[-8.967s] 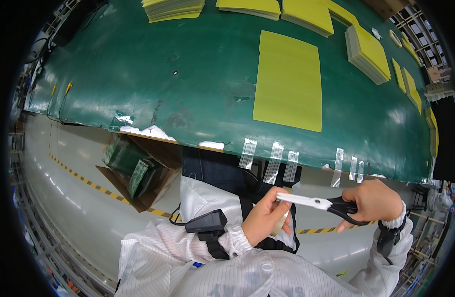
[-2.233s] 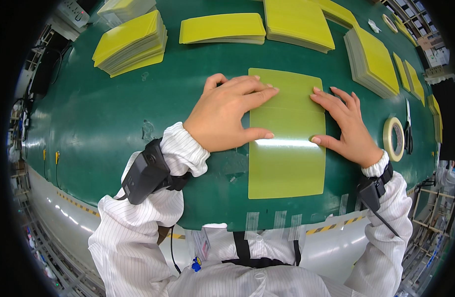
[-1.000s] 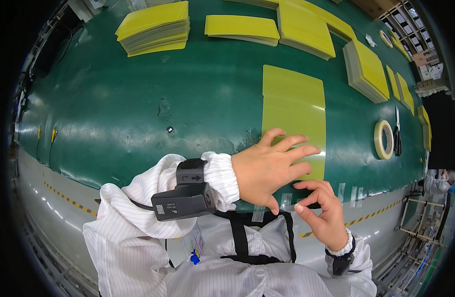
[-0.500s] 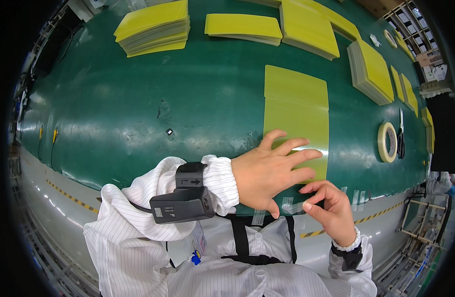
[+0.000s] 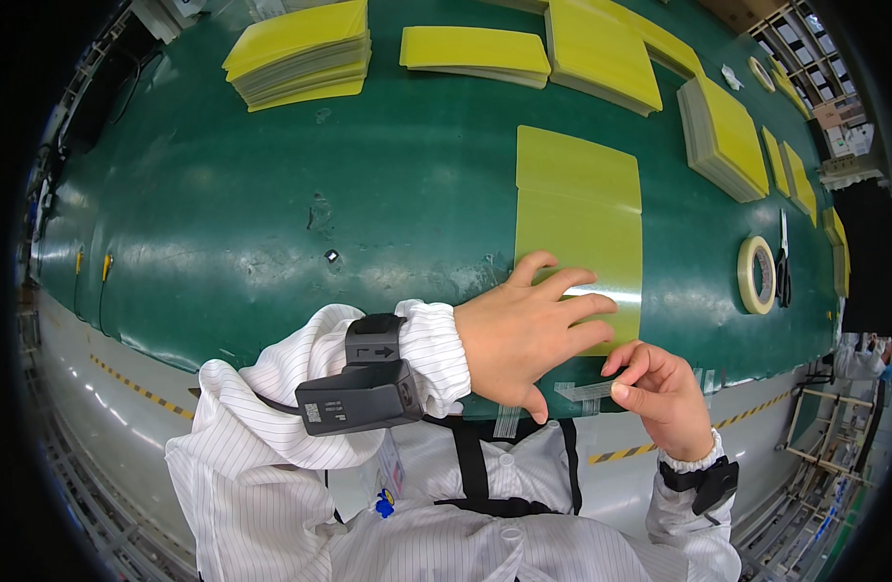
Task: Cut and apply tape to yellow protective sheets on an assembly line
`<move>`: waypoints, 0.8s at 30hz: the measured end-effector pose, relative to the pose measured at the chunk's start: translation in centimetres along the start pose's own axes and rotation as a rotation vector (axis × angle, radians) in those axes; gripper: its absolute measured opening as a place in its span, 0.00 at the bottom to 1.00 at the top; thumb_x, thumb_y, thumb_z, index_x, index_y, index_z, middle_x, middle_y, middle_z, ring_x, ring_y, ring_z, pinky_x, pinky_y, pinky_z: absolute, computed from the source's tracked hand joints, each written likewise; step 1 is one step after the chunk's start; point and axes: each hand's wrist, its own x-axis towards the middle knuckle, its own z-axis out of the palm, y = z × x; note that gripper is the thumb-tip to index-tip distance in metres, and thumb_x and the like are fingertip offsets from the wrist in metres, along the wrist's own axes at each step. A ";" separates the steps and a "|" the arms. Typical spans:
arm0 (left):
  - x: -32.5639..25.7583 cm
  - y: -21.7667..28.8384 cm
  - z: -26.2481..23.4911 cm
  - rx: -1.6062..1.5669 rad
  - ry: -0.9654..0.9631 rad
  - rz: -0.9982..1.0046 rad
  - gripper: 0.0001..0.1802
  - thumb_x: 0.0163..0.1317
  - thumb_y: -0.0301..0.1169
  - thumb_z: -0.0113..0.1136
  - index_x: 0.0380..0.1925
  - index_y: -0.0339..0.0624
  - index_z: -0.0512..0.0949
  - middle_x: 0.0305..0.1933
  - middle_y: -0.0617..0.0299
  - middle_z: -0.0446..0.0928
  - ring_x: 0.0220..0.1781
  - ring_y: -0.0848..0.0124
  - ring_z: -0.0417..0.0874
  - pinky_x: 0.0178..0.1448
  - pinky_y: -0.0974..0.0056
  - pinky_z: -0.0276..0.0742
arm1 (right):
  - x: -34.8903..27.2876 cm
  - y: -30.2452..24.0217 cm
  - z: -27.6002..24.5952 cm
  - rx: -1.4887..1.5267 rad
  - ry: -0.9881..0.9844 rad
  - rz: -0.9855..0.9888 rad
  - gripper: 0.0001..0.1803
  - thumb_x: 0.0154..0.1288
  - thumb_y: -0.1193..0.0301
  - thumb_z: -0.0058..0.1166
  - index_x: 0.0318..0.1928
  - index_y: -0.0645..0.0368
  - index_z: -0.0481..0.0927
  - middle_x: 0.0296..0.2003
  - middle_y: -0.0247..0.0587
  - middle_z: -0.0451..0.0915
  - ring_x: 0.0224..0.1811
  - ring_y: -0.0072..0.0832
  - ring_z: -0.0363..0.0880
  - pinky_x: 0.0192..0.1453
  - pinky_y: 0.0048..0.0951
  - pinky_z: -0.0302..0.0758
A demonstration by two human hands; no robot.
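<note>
Shifted slightly right since the previous frame: right hand (image 5: 661, 393), thumb and forefinger pinched on a clear tape strip (image 5: 589, 392) at the counter's (image 5: 422, 209) front edge. Left hand (image 5: 524, 339) — fingers spread wide, gripping nothing — lies over the lower end of the yellow sheets (image 5: 578, 228). Open room extends left of the sheets; tape roll (image 5: 747, 275) and scissors (image 5: 782, 264) lie right, well apart.

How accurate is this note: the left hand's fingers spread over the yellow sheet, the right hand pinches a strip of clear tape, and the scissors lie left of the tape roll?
Not quite: the head view shows the scissors lying right, not left, of the tape roll. The left hand over the yellow sheet and the right hand pinching the strip of clear tape are correct.
</note>
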 end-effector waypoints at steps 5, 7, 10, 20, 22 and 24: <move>-0.1 0.0 0.0 -0.003 0.012 0.015 0.49 0.31 0.51 0.77 0.56 0.45 0.69 0.65 0.57 0.63 0.69 0.53 0.57 0.64 0.41 0.52 | 0.1 -0.4 -0.2 0.038 -0.033 0.021 0.05 0.58 0.81 0.59 0.32 0.60 0.76 0.43 0.37 0.74 0.42 0.18 0.71 0.44 0.20 0.70; -0.1 -0.1 0.1 0.002 0.018 0.015 0.49 0.31 0.51 0.77 0.56 0.45 0.69 0.66 0.57 0.63 0.69 0.53 0.57 0.64 0.41 0.52 | 0.1 -0.7 -0.1 0.053 -0.041 0.035 0.06 0.58 0.81 0.59 0.32 0.60 0.76 0.43 0.36 0.74 0.42 0.18 0.71 0.44 0.20 0.70; -0.1 -0.1 0.1 0.007 0.027 0.018 0.49 0.31 0.51 0.76 0.56 0.45 0.68 0.66 0.57 0.63 0.69 0.52 0.57 0.64 0.41 0.52 | 0.1 -1.1 -0.1 0.091 -0.041 0.090 0.08 0.55 0.80 0.61 0.30 0.58 0.74 0.41 0.36 0.74 0.41 0.20 0.70 0.47 0.21 0.66; -0.3 -0.2 0.2 0.008 0.034 0.032 0.49 0.32 0.52 0.76 0.57 0.43 0.68 0.66 0.57 0.63 0.70 0.52 0.57 0.65 0.41 0.51 | 0.6 -0.4 -1.1 0.133 -0.127 0.048 0.06 0.59 0.80 0.58 0.32 0.56 0.76 0.42 0.35 0.75 0.44 0.21 0.70 0.51 0.23 0.64; -0.3 -0.3 0.2 0.005 0.036 0.033 0.50 0.32 0.52 0.76 0.57 0.43 0.67 0.66 0.56 0.63 0.70 0.52 0.57 0.65 0.41 0.51 | 0.6 -0.4 -1.2 0.139 -0.138 0.045 0.05 0.59 0.79 0.58 0.32 0.56 0.76 0.42 0.35 0.75 0.45 0.21 0.70 0.53 0.24 0.63; -0.3 -0.3 0.2 0.002 0.036 0.036 0.50 0.32 0.52 0.76 0.57 0.42 0.67 0.66 0.56 0.63 0.70 0.52 0.57 0.65 0.41 0.51 | 0.7 -0.5 -1.5 0.239 -0.139 0.009 0.04 0.60 0.75 0.59 0.31 0.56 0.76 0.41 0.35 0.75 0.46 0.24 0.70 0.55 0.26 0.61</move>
